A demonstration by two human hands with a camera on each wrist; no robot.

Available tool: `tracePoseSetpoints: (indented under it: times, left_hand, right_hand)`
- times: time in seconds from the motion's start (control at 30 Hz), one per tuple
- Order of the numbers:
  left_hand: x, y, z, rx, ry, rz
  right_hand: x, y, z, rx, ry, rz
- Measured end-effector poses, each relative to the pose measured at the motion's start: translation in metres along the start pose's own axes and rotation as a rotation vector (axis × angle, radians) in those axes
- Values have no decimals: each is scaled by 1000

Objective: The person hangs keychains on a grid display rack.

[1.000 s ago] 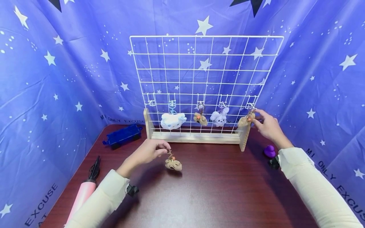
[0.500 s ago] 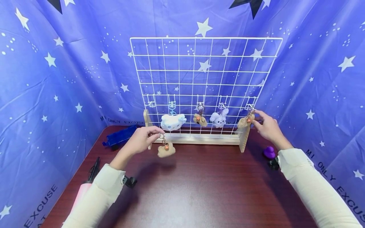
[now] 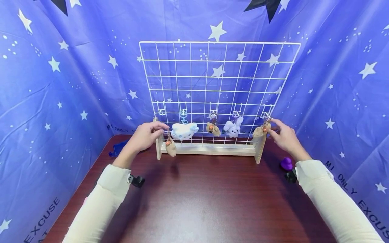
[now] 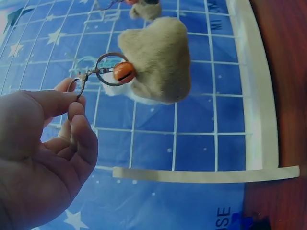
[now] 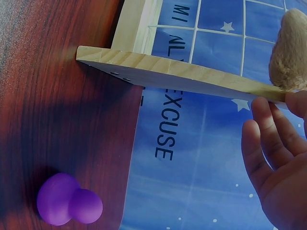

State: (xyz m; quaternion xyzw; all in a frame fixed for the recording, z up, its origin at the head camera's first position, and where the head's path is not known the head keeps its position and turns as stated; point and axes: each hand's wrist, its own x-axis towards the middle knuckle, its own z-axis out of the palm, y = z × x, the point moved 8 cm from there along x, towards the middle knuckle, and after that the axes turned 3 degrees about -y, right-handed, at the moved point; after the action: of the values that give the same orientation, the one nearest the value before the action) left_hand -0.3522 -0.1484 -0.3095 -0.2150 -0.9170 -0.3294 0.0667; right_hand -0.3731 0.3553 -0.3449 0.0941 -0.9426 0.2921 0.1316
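My left hand [image 3: 146, 135] pinches the metal ring of a tan plush keychain [image 3: 171, 148] with an orange bell [image 4: 124, 72]. It hangs in front of the white grid rack [image 3: 221, 43], near the left wooden post. Above my left fingers is a bare white hook [image 3: 161, 111]. My right hand [image 3: 285, 138] holds the upper end of the rack's right wooden post [image 3: 259, 150] between thumb and fingers. Beside that hand hangs another tan plush keychain [image 3: 259, 131]; whether the fingertips touch it is unclear. The right index finger is out of the right wrist view.
Along the rack hang a white plush keychain [image 3: 184, 131], a tan one [image 3: 213, 129] and a pale lilac one [image 3: 233, 128]. A purple toy [image 3: 286, 164] sits on the dark red table [image 3: 218, 199] at right. My left arm partly hides a blue toy wagon [image 3: 118, 147].
My left hand has raised the tan keychain from just above the table and carried it left, toward the rack's left post. The keychain has turned. My right hand stays in place.
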Motion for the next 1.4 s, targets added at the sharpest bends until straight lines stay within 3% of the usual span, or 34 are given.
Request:
tracePoseSetpoints:
  times: [0.3, 0.57, 0.97, 1.4]
  left_hand:
    - [6, -8, -24, -40, 159, -33]
    - [14, -8, -35, -108, 264, -8]
    - [26, -16, -34, -76, 262, -113]
    - [32, -26, -35, -99, 265, -159]
  right_hand:
    - [0, 2, 0, 1, -2, 5]
    - [0, 1, 1, 0, 10, -10]
    - [1, 3, 2, 0, 9, -9]
    - [1, 3, 1, -21, 7, -7]
